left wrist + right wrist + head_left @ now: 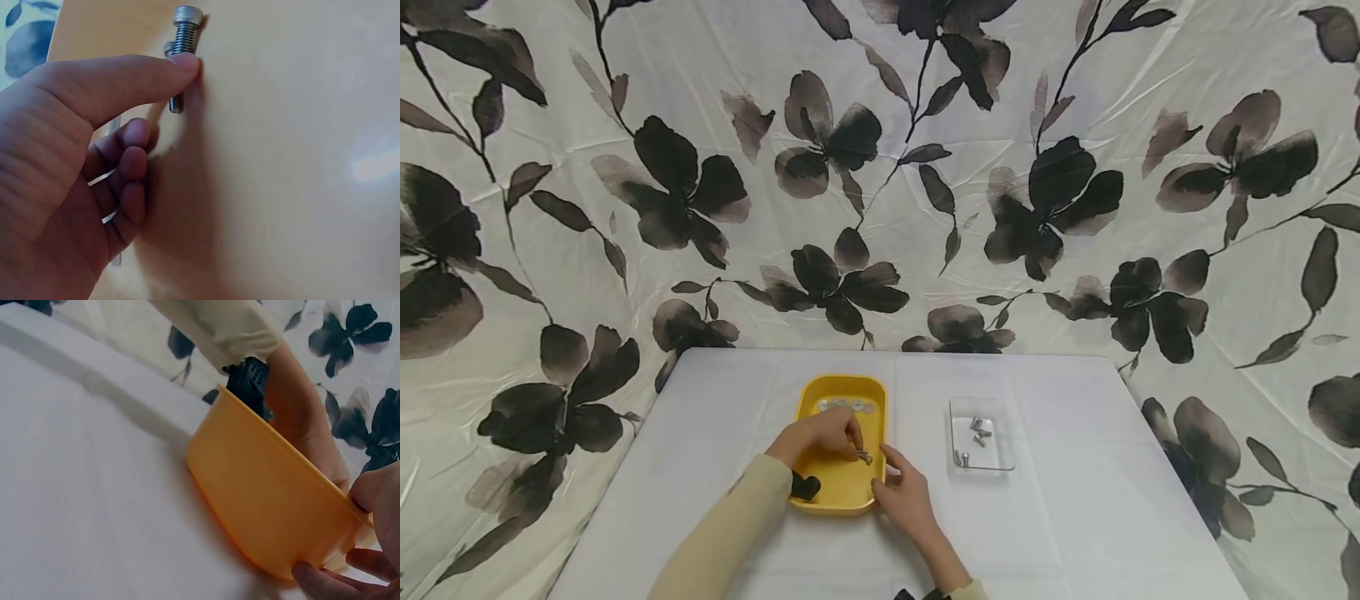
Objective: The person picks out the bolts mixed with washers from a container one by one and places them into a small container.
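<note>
A yellow tray (838,497) lies on the table, and my left hand (827,435) reaches down into it. In the left wrist view the thumb lies across a socket-head screw (185,34), pinching it close to the tray floor. A second screw head (168,47) shows just behind; the index finger is hidden. The other fingers of that hand are curled. My right hand (908,500) grips the tray's right side, thumb at the rim and fingers against the outer wall, as the right wrist view shows. Several flat washers (857,406) lie at the tray's far end.
Right of the tray stands a clear plastic box (1012,450) with several metal screws (978,425) in it. A white cloth covers the table (1075,500). Behind it hangs a floral curtain (940,317). A black wrist device (250,381) sits on the left wrist, above the tray's edge.
</note>
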A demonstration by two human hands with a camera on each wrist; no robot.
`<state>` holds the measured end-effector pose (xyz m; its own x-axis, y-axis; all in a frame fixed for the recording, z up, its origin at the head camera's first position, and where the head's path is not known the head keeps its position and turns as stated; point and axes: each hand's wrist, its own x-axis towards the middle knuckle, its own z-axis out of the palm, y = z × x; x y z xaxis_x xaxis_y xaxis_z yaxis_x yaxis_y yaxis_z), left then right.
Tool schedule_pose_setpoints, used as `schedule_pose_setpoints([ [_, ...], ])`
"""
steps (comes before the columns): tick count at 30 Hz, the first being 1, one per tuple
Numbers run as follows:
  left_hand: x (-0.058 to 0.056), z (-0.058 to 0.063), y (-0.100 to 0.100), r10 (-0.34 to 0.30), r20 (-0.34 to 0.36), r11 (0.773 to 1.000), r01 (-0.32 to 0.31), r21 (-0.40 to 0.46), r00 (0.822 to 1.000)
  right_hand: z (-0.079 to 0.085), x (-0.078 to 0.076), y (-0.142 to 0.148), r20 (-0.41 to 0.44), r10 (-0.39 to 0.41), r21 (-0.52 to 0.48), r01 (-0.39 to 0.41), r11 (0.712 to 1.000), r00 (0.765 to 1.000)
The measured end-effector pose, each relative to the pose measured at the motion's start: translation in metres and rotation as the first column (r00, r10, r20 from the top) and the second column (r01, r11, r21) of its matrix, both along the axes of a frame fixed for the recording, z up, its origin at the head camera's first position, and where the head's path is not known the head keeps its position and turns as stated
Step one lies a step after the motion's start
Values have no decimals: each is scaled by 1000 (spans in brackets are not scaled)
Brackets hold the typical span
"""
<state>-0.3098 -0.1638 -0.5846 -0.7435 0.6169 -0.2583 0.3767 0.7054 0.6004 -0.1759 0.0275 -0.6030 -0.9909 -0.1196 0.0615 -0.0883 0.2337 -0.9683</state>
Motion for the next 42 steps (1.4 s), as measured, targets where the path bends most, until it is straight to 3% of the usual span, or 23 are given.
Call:
schedule_pose_setpoints([
  [7, 0, -3, -6, 74, -4, 996, -74, 40, 997, -3, -1, 1, 11, -5, 6, 5, 1000, 1000],
  [16, 4, -2, -9, 144, -40, 989, -142, 31, 989, -3, -1, -1, 19, -12, 19, 12, 1000, 1000],
  [23, 4, -3, -8, 131, -39, 989, -128, 76, 991, -3, 0, -1, 8, -18, 14, 18, 1000, 1000],
  [30, 3, -3, -7, 123, -103, 983, -106, 152, 987, -6, 2, 0, -15, -13, -7, 13, 1000, 1000],
  [37, 0, 4, -7, 156, -150, 961, -115, 250, 976, -5, 0, 2, -17, -26, 38, 27, 999, 1000],
  [42, 3, 13, -9, 166, -173, 941, -103, 323, 971, -3, 0, 2, -10, -15, 42, 16, 999, 1000],
])
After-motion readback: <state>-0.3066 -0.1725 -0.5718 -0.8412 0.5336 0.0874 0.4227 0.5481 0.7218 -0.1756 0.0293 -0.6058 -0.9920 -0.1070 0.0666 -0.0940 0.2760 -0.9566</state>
